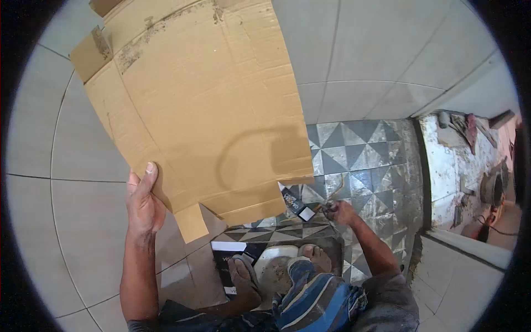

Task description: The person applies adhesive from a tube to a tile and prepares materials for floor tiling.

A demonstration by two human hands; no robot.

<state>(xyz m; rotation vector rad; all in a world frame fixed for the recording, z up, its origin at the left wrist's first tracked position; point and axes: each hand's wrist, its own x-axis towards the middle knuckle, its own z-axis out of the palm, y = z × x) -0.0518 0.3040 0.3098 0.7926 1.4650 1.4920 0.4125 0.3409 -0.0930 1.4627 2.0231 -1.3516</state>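
Observation:
A large flattened piece of brown cardboard (204, 105) with dirt stains and creased flaps fills the upper left of the view. My left hand (145, 202) grips its lower left edge, thumb on the near face. At the right, beyond the cardboard's lower corner, my right hand (338, 212) is closed low over the patterned tile floor (359, 160). What it holds is too small to make out. Just left of that hand lies a small black and white printed box or packet (297, 205), partly covered by the cardboard.
Grey tiled walls (83, 221) stand at left and top. Near my feet are a black and white printed carton piece (224, 254) and a whitish worn surface (274, 271). Beyond a doorway at right, tools, cloths and a round container (491, 187) lie on a stained white surface.

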